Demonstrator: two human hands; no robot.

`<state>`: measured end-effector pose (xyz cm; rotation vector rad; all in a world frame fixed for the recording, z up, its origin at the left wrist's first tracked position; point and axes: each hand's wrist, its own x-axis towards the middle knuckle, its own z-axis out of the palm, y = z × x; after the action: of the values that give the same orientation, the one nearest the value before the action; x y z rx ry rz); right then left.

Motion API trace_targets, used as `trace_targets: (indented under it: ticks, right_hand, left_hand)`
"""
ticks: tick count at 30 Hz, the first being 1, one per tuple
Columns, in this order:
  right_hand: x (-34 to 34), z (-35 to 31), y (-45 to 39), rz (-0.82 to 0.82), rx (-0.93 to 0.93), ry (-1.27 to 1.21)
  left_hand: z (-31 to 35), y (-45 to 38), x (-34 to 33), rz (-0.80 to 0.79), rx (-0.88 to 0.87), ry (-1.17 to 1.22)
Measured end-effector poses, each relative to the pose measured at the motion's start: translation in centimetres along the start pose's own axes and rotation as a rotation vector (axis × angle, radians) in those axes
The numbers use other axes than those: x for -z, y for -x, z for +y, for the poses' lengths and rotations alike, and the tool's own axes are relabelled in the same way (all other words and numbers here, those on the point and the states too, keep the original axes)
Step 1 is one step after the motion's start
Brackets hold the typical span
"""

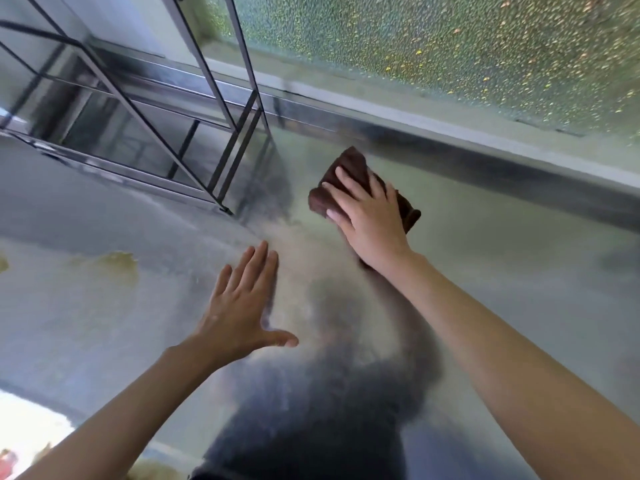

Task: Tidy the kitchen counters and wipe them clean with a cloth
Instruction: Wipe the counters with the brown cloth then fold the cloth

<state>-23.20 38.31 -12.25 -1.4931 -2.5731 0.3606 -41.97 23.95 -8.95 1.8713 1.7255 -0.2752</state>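
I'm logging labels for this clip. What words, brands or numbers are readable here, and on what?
None can be read: the cloth, counter, rack and window show no text.
Red and white shapes at the bottom left corner: too blurred to tell.

Surface (pixel 485 271): shiny metal, reflective. Brown cloth (pixel 349 178) lies folded on it toward the back. Dark wire rack (pixel 145 143) stands at back left. Yellowish stain (pixel 117 265) at left.
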Motion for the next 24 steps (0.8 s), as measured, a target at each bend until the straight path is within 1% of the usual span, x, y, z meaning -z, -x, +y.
trace_targets:
  ticks: [2, 4, 6, 8, 11, 13, 15, 17, 19, 20, 22, 24]
  right_hand:
    - [-0.5, -2.0, 4.0, -0.026, 0.181, 0.009]
    - [-0.4, -3.3, 7.6, -0.116, 0.351, 0.006]
    - [0.0, -3.1, 7.8, -0.19, 0.447, 0.005]
    - [0.1, -2.0, 4.6, -0.226, 0.446, 0.028]
    - [0.3, -1.1, -2.9, -0.18, 0.274, 0.002]
    - [-0.1, -1.7, -6.6, -0.17, 0.189, 0.01]
    - [-0.7, -2.8, -7.5, -0.108, 0.113, -0.01]
    - [-1.4, -4.2, -5.5, -0.017, 0.076, -0.025]
    - [-1.9, -5.7, -1.5, 0.014, 0.184, -0.019]
    - [-2.0, -6.3, 0.8, -0.005, 0.27, -0.013]
    - [-1.9, -6.7, 4.7, -0.092, 0.432, -0.015]
    - [-1.4, -6.1, 5.4, -0.2, 0.499, -0.01]
  left_hand:
    - [0.0, -0.1, 0.0, 0.01, 0.003, 0.02]
    - [-0.1, -0.1, -0.1, 0.013, 0.005, 0.044]
    - [-0.1, -0.2, -0.2, 0.016, 0.001, 0.062]
    - [-0.3, -0.2, -0.5, 0.031, -0.004, 0.066]
    - [-0.4, -0.1, -0.6, 0.052, -0.011, 0.044]
    - [-0.4, 0.3, -1.0, 0.089, -0.002, 0.052]
    - [-0.4, 0.7, -1.2, 0.126, 0.015, 0.079]
    - [-0.2, 1.3, -1.5, 0.148, 0.046, 0.084]
    - [-0.3, 2.2, -1.7, 0.176, 0.088, 0.112]
    - [-0.4, 2.5, -1.7, 0.189, 0.11, 0.131]
    - [-1.0, 3.3, -1.6, 0.202, 0.145, 0.151]
    - [-1.8, 3.7, -1.6, 0.162, 0.17, 0.118]
